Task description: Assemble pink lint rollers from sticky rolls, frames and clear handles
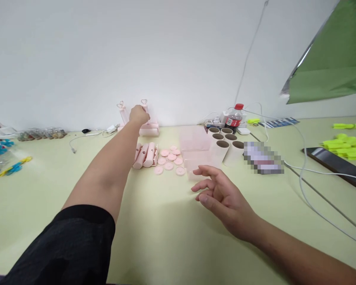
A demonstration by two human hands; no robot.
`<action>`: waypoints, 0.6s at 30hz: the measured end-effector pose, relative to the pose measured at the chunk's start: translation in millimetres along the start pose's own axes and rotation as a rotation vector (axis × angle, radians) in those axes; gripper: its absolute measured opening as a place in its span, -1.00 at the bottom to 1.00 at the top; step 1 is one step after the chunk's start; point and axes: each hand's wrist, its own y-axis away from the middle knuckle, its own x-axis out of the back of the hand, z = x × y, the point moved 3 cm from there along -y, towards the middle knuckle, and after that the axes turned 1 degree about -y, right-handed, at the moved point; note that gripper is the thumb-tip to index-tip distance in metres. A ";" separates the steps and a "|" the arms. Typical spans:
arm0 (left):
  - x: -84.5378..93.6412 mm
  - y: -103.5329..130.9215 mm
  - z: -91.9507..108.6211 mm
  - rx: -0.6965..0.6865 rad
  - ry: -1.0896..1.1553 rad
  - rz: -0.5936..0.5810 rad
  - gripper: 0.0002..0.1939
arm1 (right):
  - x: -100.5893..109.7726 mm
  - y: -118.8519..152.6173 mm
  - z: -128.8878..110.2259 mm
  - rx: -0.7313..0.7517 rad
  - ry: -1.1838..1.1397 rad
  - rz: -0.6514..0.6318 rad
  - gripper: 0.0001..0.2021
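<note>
My left hand (139, 114) reaches to the back of the table, its fingers curled round a pale pink upright piece with a heart-shaped top (144, 102). Its fingertips are partly hidden. A similar heart-topped piece (124, 113) stands to its left, and a pink cylinder (150, 129) lies below. Nearer, several pink tubes (149, 154) lie side by side, partly behind my forearm. Beside them are loose pink discs (168, 166). My right hand (218, 196) hovers with fingers apart and holds nothing, just in front of translucent pinkish plastic boxes (195, 139).
Several white cardboard tubes (221, 152) stand right of the boxes, with a cola bottle (234, 118) behind. Further right lie a phone (338, 164), white cables (303, 182) and yellow pieces (344, 146). Small jars (43, 133) and blue pieces (0, 147) sit far left.
</note>
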 end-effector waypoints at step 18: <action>-15.2 -5.9 -8.5 0.067 -0.092 -0.020 -0.56 | -3.2 4.9 5.2 -0.107 0.030 -0.046 -0.52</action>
